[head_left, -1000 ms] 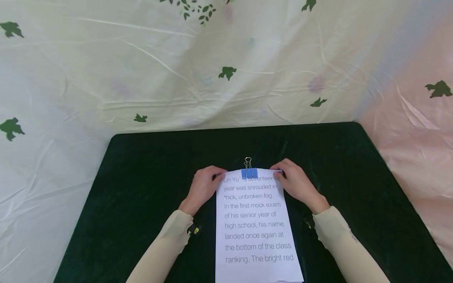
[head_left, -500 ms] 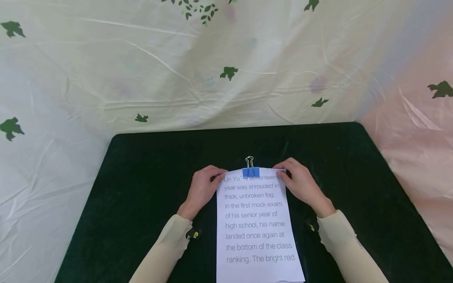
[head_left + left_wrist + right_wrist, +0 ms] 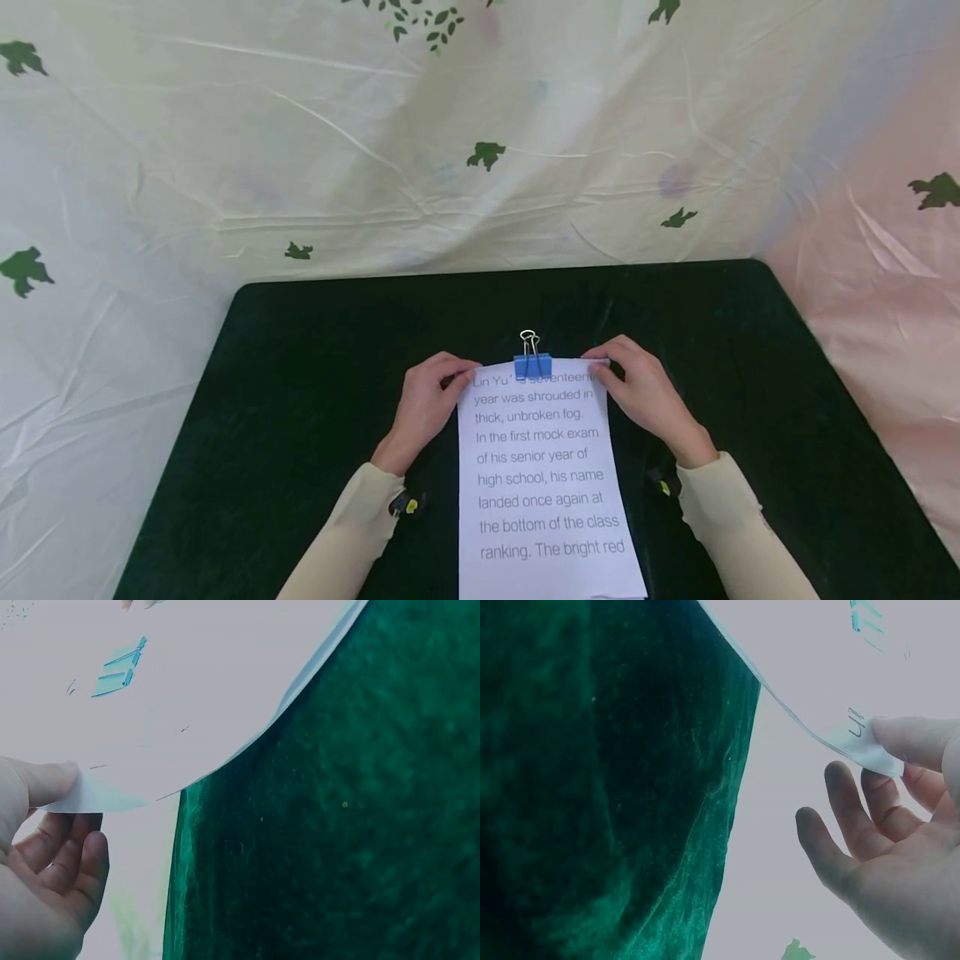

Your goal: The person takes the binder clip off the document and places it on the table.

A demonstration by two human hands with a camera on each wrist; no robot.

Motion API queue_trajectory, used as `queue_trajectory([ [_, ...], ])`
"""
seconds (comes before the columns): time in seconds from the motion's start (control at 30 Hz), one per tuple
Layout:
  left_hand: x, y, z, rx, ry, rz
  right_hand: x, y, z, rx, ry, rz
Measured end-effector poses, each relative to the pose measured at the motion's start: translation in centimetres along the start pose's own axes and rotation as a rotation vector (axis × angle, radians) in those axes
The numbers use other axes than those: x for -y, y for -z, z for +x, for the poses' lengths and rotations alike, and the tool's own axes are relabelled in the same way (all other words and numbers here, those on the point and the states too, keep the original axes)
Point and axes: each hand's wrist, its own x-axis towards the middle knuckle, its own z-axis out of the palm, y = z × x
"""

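Printed paper sheets (image 3: 543, 483) stretch from mid-table to the bottom of the head view, their far end raised toward me. A blue binder clip (image 3: 532, 367) grips the middle of the top edge, its wire handles pointing away. My left hand (image 3: 426, 404) pinches the top left corner between thumb and fingers. At the top right corner my right hand (image 3: 647, 396) does the same. In the left wrist view the paper corner (image 3: 97, 796) lies under the thumb, other fingers loosely bent below. The right wrist view shows the thumb on the paper (image 3: 870, 754), with fingers spread beneath.
A dark green velvet-covered table (image 3: 337, 350) lies beneath the paper and hands. Behind and beside it hangs a pale curtain (image 3: 337, 167) with green bird and leaf prints, pinkish at the right. Small dark wrist cameras (image 3: 405, 504) sit at the cuffs.
The top of the paper and the clip have shifted slightly right. My right hand moved a little right with its corner; both hands keep their pinch.
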Motion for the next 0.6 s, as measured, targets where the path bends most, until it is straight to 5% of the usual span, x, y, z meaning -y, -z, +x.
queue_trajectory([
  [0.6,-0.6,0.4,-0.2,-0.026,-0.054,-0.011,0.3,1.1,-0.5,0.037,-0.058,0.039],
])
